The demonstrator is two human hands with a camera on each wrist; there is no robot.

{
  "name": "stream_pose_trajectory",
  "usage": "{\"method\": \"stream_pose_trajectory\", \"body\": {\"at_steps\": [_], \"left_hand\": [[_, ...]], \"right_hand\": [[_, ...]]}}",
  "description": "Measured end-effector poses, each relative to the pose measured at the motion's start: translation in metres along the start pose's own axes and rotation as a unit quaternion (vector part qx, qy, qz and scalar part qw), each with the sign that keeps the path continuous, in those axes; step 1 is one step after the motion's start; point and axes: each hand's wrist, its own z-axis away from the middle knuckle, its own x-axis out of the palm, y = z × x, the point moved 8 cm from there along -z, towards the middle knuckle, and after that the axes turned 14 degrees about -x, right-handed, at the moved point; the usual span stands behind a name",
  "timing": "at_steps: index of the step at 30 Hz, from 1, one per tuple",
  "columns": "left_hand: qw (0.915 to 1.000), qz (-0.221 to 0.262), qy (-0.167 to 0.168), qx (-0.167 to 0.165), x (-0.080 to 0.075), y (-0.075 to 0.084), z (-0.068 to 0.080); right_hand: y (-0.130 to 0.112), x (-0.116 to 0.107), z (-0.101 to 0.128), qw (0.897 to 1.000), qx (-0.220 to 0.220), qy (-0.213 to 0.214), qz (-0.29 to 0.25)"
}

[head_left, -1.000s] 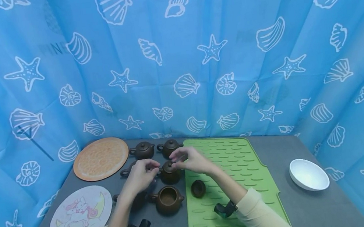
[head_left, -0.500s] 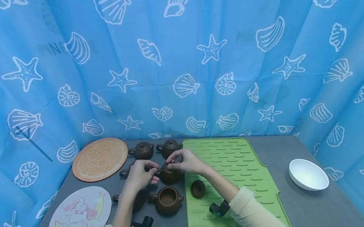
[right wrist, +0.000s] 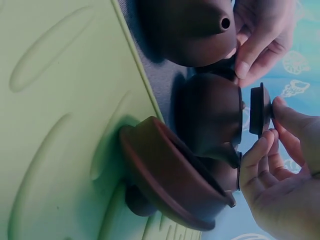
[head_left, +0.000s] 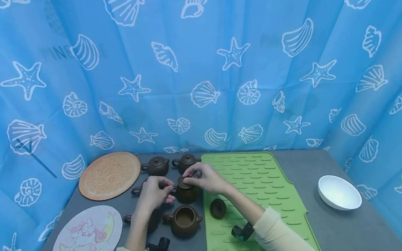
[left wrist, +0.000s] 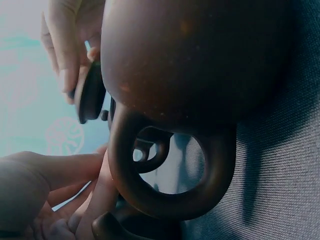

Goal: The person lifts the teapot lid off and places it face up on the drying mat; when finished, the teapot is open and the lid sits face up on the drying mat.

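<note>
Landmark: the green ribbed mat point(head_left: 262, 184), lying on the grey table point(head_left: 344, 229); every place below is told from it.
Nearest on the mat: a loose brown lid point(head_left: 218, 208) sits upside down near the mat's left edge, knob downward, touched by neither hand.
Just off the mat's near-left edge: an open teapot point(head_left: 184, 221) without a lid, its mouth facing up.
Further left at that depth: a round unicorn mat point(head_left: 87, 239), and another brown pot mostly hidden behind the left forearm.
Right hand point(head_left: 206, 179): over the mat's left edge, fingers curled, pinching a small lid point(right wrist: 260, 109) by its rim; the right wrist view shows this lid just clear of the pot's mouth, not seated.
Middle teapot point(head_left: 186, 191): stands upright just left of the mat's left edge, directly under that lid.
Left hand point(head_left: 155, 192): left of the middle teapot, fingertips closed on its handle side; the left wrist view shows fingers beside the looped handle point(left wrist: 170, 175).
Well right of the mat: a white bowl point(head_left: 339, 192), upright.
Beyond the hands, by the mat's far-left corner: two lidded teapots point(head_left: 156, 166) side by side.
Left of those: an orange round mat point(head_left: 110, 175).
Farthest: a blue seashell curtain point(head_left: 194, 60) behind the table.
</note>
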Motion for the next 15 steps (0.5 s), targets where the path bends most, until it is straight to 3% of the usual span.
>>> {"method": "stream_pose_trajectory", "body": {"at_steps": [9,15], "left_hand": [[0.9999,0.007,-0.012,-0.008,-0.001,-0.001,-0.003],[0.9996,0.009,-0.021,-0.017,-0.001,-0.002,-0.005]], "right_hand": [[-0.014,-0.009,0.009,1.0,-0.001,0.015,-0.006],[-0.022,-0.015,0.02,0.999,-0.012,-0.001,-0.034]]}}
